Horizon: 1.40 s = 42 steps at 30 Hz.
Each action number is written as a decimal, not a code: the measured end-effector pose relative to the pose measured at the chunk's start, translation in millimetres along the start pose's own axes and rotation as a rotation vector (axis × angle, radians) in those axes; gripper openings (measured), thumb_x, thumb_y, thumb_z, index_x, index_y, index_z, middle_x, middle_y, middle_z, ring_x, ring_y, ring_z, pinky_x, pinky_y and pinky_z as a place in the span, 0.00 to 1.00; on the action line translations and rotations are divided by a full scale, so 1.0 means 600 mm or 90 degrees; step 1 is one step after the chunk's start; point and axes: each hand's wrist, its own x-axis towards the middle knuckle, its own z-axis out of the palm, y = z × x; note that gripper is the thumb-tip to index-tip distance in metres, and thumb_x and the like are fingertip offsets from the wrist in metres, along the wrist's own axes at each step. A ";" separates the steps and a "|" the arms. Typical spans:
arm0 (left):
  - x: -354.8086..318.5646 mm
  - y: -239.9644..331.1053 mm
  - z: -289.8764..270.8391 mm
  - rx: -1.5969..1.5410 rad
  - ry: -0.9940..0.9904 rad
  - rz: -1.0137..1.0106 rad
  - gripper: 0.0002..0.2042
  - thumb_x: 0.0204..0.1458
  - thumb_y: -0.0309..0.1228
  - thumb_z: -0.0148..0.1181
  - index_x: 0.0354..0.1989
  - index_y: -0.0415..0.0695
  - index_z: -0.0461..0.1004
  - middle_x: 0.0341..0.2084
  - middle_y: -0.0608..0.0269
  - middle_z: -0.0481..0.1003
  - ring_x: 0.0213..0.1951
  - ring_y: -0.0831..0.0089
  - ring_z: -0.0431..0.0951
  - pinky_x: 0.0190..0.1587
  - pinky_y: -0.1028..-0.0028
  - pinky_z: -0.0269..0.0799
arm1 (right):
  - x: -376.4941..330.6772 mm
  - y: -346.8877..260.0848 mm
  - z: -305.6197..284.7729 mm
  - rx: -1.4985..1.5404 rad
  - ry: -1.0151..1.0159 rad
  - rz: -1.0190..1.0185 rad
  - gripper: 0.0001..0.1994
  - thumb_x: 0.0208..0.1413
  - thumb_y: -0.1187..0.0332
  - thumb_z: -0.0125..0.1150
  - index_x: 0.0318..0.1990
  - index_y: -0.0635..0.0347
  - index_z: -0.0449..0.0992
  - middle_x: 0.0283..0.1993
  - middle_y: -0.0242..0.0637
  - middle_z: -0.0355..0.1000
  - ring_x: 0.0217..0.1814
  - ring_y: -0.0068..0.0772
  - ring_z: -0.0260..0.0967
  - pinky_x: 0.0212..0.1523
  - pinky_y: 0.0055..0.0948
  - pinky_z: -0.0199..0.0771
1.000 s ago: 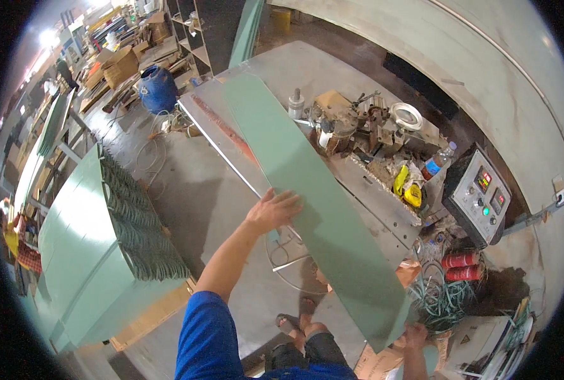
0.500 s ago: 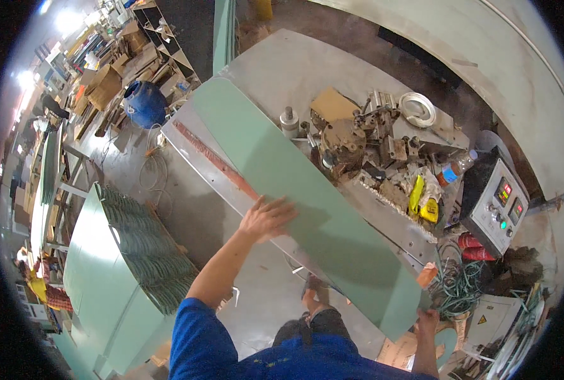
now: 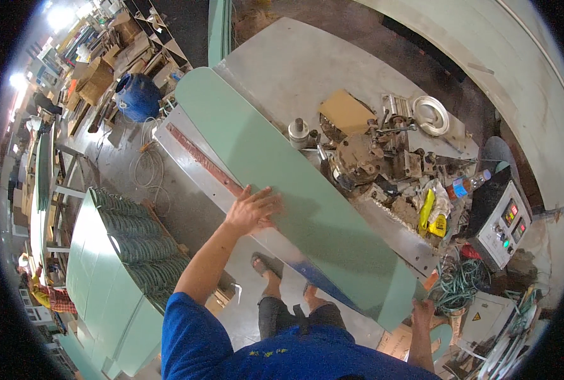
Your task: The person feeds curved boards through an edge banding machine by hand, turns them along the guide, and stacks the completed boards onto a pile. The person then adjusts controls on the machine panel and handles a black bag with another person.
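Standing at the far left of the workshop floor is a stack of pale green panels, with a fan of dark green curved pieces laid on top of it. Behind it, near the back, sits a blue drum, with a loose coil of white cable on the concrete just in front.

Next comes the person in a blue shirt, whose left hand rests flat, palm down, on the near edge of a long pale green board. The fingers are spread and lie on the board's face; they do not curl around it. The board lies diagonally across the metal bed of the machine, running from upper left to lower right, with its rounded far end pointing toward the back of the room. A reddish strip on the bed runs just beside the board's left edge.

Right of the board, the machine's working head is crowded with metal parts, a piece of brown card and a white coil. A yellow bottle lies among rags close by.

At the lower right, the right hand meets the board's near corner; the fingers appear to grip the end, but their exact set cannot be told. Farther right stand a grey control box with coloured buttons and a tangle of green hose.
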 end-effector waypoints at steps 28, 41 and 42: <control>0.005 -0.305 -0.068 -0.101 0.024 0.028 0.29 0.45 0.50 0.64 0.58 0.63 0.71 0.64 0.81 0.63 0.69 0.72 0.55 0.70 0.44 0.44 | -0.085 -0.062 0.274 -0.016 -0.070 -0.015 0.07 0.50 0.76 0.59 0.36 0.65 0.68 0.31 0.38 0.67 0.28 0.35 0.69 0.24 0.37 0.74; 0.060 -0.447 -0.068 -0.119 0.090 0.036 0.29 0.39 0.47 0.69 0.55 0.63 0.74 0.62 0.79 0.67 0.68 0.70 0.59 0.68 0.40 0.46 | -0.127 -0.085 0.414 -0.109 0.080 -0.078 0.13 0.47 0.77 0.67 0.37 0.62 0.68 0.33 0.32 0.67 0.32 0.26 0.66 0.31 0.26 0.70; 0.066 -0.457 -0.064 -0.120 0.091 0.034 0.30 0.38 0.48 0.69 0.56 0.65 0.73 0.62 0.79 0.66 0.68 0.71 0.58 0.68 0.39 0.45 | -0.123 -0.070 0.414 -0.108 0.090 -0.060 0.13 0.47 0.77 0.67 0.37 0.62 0.68 0.33 0.32 0.67 0.32 0.26 0.66 0.31 0.26 0.70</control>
